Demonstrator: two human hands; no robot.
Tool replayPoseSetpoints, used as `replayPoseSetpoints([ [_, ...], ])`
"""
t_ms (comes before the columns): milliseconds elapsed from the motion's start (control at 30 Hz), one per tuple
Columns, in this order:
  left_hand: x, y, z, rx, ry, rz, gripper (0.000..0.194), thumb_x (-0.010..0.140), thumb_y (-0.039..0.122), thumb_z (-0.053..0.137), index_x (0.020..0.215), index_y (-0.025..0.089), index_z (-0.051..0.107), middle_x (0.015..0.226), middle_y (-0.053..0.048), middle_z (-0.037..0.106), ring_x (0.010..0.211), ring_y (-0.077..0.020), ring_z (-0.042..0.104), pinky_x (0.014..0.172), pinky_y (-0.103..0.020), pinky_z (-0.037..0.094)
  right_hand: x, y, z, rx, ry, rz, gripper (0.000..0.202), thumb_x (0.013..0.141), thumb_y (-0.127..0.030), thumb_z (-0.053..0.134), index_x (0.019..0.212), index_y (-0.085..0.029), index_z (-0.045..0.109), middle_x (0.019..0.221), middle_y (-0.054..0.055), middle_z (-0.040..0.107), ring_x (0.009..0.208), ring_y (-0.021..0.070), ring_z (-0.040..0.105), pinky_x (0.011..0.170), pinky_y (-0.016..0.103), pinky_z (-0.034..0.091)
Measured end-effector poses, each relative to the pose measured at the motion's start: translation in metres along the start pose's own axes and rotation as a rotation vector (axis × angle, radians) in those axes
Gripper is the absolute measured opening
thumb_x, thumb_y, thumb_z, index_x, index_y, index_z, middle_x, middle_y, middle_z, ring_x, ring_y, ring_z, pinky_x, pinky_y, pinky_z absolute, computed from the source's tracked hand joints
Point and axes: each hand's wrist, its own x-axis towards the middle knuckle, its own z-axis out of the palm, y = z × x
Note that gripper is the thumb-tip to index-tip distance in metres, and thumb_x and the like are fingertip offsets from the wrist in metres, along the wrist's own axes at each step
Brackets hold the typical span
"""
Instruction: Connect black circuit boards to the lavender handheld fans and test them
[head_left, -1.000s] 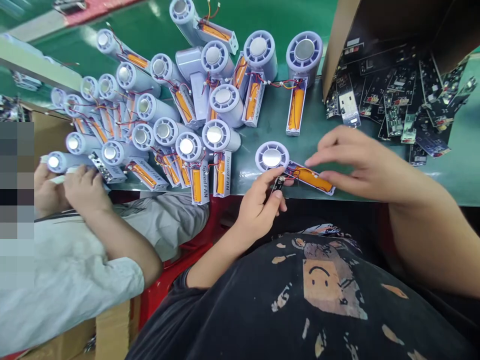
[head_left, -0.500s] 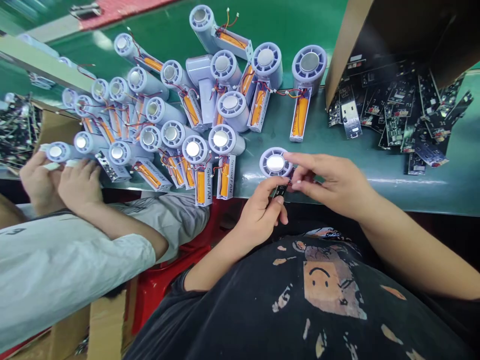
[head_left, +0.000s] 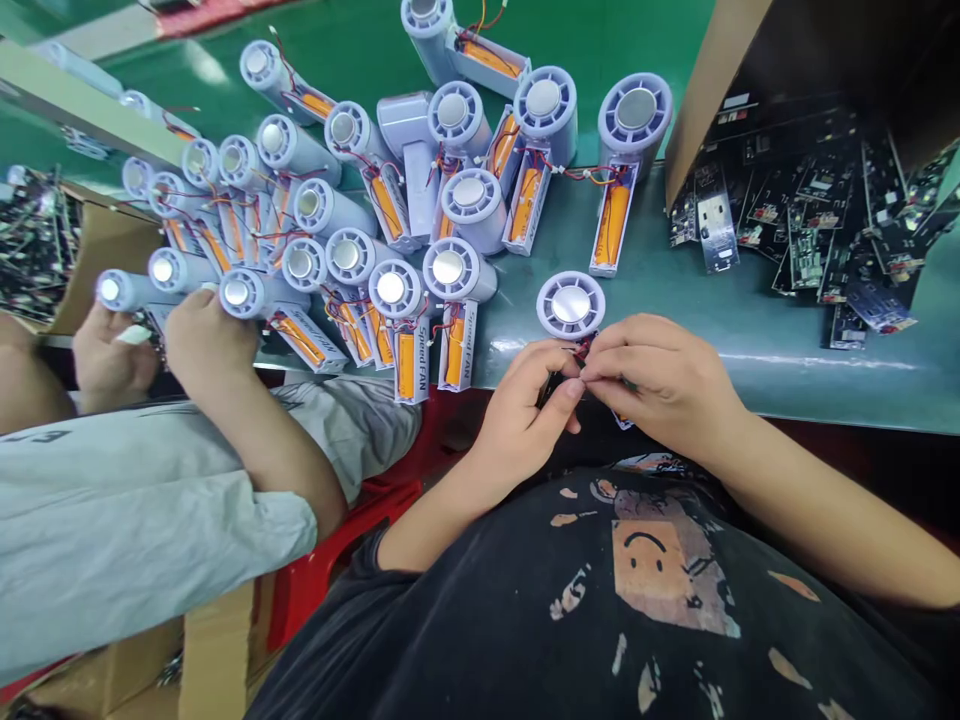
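A lavender fan unit [head_left: 570,304] with a silver disc lies at the bench's front edge, its handle mostly hidden under my hands. My left hand [head_left: 529,400] is closed on a small dark circuit board, of which only a sliver shows between thumb and forefinger. Pinched fingers of my right hand [head_left: 656,385] meet the left fingertips at thin red and black wires just below the fan's round end. What exactly the right fingertips grip is too small to tell. Another fan unit [head_left: 634,112] with an orange battery in its handle lies behind them.
Several similar fan units [head_left: 450,270] crowd the green bench [head_left: 795,385] to the left. At the right, a cardboard box [head_left: 712,70] holds many dark circuit boards [head_left: 810,240]. A person's hands [head_left: 210,340] work at the far left, beside another box of parts [head_left: 97,260].
My right hand's fingers have closed together and moved in against my left fingertips. The view has shifted slightly. The other person's hands have moved apart.
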Motion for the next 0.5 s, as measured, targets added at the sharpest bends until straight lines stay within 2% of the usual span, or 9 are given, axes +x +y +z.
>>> replayPoseSetpoints([
  [167,0.000,-0.001,0.000,-0.040,0.028,-0.059,0.019,0.101,0.038,0.050,0.095,0.020,0.054,0.112,-0.005,0.057,0.053,-0.0013,0.060,0.040,-0.014,0.044,-0.003,0.004,0.002,0.049,-0.028,0.058,0.009,0.090,-0.017,0.062,0.089,-0.022,0.069,0.091,0.002,0.072,0.085,0.0159,0.065,0.076,0.032,0.050],
  [267,-0.001,-0.003,0.002,-0.056,0.020,-0.049,0.018,0.101,0.037,0.050,0.095,0.021,0.053,0.108,-0.003,0.057,0.053,-0.0014,0.061,0.041,-0.014,0.044,-0.005,0.003,0.004,0.008,-0.012,0.076,0.009,0.091,-0.021,0.061,0.087,-0.022,0.068,0.089,0.002,0.071,0.082,0.0170,0.063,0.077,0.034,0.047],
  [333,-0.001,-0.004,0.003,-0.046,0.035,-0.018,0.014,0.101,0.036,0.050,0.105,0.023,0.051,0.114,-0.004,0.058,0.053,-0.0013,0.061,0.042,-0.015,0.046,-0.006,0.001,0.006,-0.038,-0.006,0.122,0.010,0.092,-0.022,0.059,0.085,-0.021,0.067,0.088,0.003,0.071,0.082,0.0183,0.062,0.077,0.035,0.045],
  [433,-0.003,-0.006,0.005,-0.034,0.079,0.030,0.025,0.101,0.036,0.051,0.122,0.026,0.042,0.124,-0.006,0.058,0.052,-0.0009,0.059,0.043,-0.016,0.048,-0.005,-0.004,0.006,-0.113,0.010,0.186,0.011,0.092,-0.022,0.058,0.084,-0.021,0.065,0.087,0.003,0.070,0.082,0.0193,0.060,0.075,0.035,0.042],
  [500,-0.003,-0.006,0.005,0.000,0.078,0.029,0.026,0.101,0.035,0.049,0.125,0.025,0.043,0.117,-0.005,0.062,0.052,-0.0017,0.059,0.045,-0.016,0.048,-0.004,-0.007,0.007,-0.189,0.028,0.186,0.013,0.092,-0.022,0.058,0.081,-0.020,0.065,0.086,0.004,0.071,0.079,0.0194,0.059,0.073,0.036,0.040],
])
